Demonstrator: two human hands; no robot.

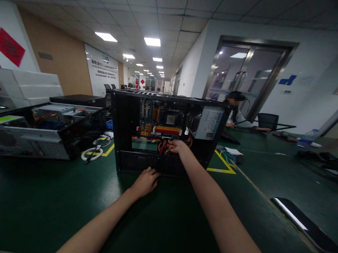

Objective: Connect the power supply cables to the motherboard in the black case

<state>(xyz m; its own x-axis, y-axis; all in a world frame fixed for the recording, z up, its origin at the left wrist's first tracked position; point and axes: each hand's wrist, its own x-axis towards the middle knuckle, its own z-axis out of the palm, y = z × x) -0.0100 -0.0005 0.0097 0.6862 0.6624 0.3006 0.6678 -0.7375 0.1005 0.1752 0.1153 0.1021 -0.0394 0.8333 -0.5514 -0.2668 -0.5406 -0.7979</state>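
Observation:
An open black computer case [123, 131] lies on its side on the green table, showing a blue motherboard [160, 120] and a grey power supply [209, 123]. My right hand [177, 146] reaches inside the case with its fingers closed on the red, yellow and black power cables [162, 147]. My left hand [146, 181] rests on the table with its fingers curled against the case's lower front edge, nothing visible in it.
A second open computer case [42, 132] lies at the left beside white cable coils [94, 152]. Yellow tape [223, 168] marks the table. A dark flat panel [306, 226] lies at the right. Another person [237, 113] sits at a far table.

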